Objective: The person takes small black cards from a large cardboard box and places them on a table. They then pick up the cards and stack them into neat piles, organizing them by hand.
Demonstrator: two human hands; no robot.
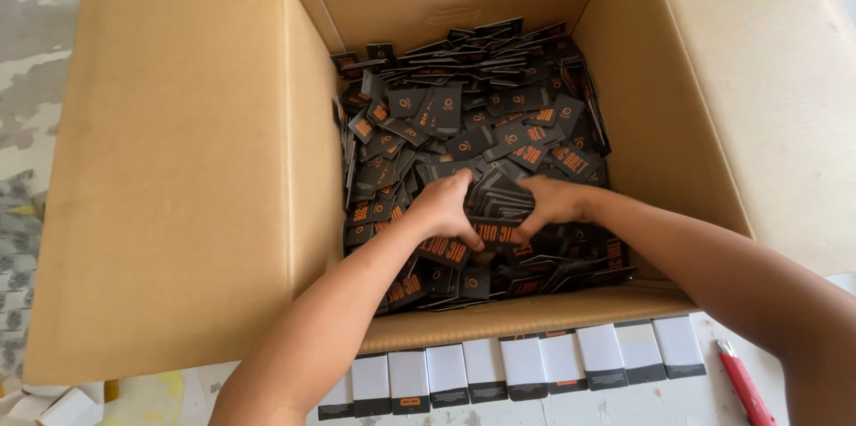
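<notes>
A big open cardboard box (178,176) holds a heap of small flat black cards with orange print (473,114). Both my hands reach into the box from below. My left hand (446,207) and my right hand (551,203) close from either side around a bunch of the black cards (495,203) at the middle of the heap, fingers dug in among them.
In front of the box lies a row of several white cards with black ends (526,363) on a pale surface. A red utility knife (744,386) rests at the lower right. The box flaps stand open left and right (785,96). Small white boxes (62,404) sit at the lower left.
</notes>
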